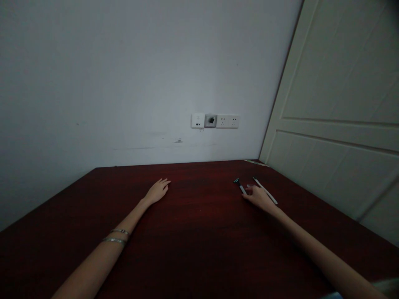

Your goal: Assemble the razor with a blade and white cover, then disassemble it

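My left hand (pixel 158 191) lies flat on the dark red wooden table (pixel 199 232), fingers stretched out, holding nothing. Two thin bracelets (pixel 116 236) ring that forearm. My right hand (pixel 259 196) rests on the table further right, its fingertips touching the white handle of a small razor with a dark head (pixel 239 184). A second thin white stick-like tool (pixel 264 190) lies just right of that hand, apart from the razor. The fingers look loosely extended over the razor handle rather than wrapped round it.
A white wall (pixel 140 83) stands behind the table with a row of sockets and switches (pixel 215 121). A cream panelled door (pixel 339 116) runs along the table's right edge. A thin pale strip (pixel 256 162) lies at the far right corner.
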A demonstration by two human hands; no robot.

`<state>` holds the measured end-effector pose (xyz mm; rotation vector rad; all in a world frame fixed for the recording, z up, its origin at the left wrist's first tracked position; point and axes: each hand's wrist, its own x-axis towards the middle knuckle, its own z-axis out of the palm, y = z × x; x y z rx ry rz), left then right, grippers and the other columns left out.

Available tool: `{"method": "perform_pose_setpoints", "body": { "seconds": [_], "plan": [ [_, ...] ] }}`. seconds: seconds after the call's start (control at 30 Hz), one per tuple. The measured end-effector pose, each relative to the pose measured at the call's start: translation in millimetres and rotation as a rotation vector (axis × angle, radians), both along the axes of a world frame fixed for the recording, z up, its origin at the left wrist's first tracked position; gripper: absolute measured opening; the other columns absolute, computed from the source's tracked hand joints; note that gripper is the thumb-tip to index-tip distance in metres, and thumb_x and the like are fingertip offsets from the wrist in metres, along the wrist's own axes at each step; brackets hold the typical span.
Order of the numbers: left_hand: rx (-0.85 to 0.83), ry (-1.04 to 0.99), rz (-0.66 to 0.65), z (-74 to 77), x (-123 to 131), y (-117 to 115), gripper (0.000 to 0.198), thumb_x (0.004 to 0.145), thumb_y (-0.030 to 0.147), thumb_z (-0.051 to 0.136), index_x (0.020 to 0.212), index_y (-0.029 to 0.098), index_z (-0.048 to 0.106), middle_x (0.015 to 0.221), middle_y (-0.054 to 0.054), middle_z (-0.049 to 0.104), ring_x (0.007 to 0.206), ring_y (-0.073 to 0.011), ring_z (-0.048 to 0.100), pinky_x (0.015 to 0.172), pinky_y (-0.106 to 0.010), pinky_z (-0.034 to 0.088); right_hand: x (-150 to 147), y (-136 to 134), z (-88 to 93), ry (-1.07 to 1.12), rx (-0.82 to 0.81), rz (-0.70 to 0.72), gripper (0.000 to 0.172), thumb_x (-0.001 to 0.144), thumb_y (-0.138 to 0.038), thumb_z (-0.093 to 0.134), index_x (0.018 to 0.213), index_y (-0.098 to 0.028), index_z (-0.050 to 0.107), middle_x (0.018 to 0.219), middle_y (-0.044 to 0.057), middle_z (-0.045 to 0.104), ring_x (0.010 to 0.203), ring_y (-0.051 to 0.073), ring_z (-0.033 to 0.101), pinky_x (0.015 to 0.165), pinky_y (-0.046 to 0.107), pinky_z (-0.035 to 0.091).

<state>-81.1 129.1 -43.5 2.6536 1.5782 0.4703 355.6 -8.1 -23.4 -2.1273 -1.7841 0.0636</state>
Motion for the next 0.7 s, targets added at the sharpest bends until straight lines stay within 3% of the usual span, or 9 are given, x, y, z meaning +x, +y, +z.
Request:
{"method": "perform_pose_setpoints", "body": {
  "seconds": [0.27, 0.5, 0.7],
  "plan": [
    [0.003, -0.014, 0.026, 1.0, 0, -1, 0.045, 0.086, 0.028, 0.030, 0.124, 0.014, 0.052, 0.135, -0.009, 0.045, 0.129, -0.0231, 0.034, 0.107, -0.037, 0.028, 0, 4, -7.8, 0.007, 0.012, -0.013, 0.030, 0.074, -0.032, 0.053, 0.087, -0.013, 0.071, 0.077, 0.009, 0.069, 0.072, 0.021, 0.064, 0.063, 0.025, 0.041],
    [-0.005, -0.049, 0.036, 5.3, 1, -5, 0.042, 0.084, 0.027, 0.035, 0.119, 0.016, 0.055, 0.131, -0.006, 0.049, 0.126, -0.0231, 0.038, 0.104, -0.038, 0.031, -2, 3, -2.1, 0.053, 0.082, 0.021, 0.029, 0.075, -0.029, 0.050, 0.084, -0.011, 0.071, 0.076, 0.010, 0.069, 0.074, 0.023, 0.064, 0.064, 0.025, 0.042],
    [0.089, -0.274, 0.146, 27.9, 22, -9, 0.030, 0.078, 0.026, 0.046, 0.097, 0.016, 0.067, 0.103, -0.008, 0.067, 0.099, -0.0215, 0.059, 0.090, -0.031, 0.043, -30, 9, 13.7, 0.174, 0.233, 0.087, 0.032, 0.075, -0.031, 0.050, 0.090, -0.012, 0.070, 0.076, 0.007, 0.069, 0.069, 0.020, 0.062, 0.064, 0.025, 0.043]
  ]
}}
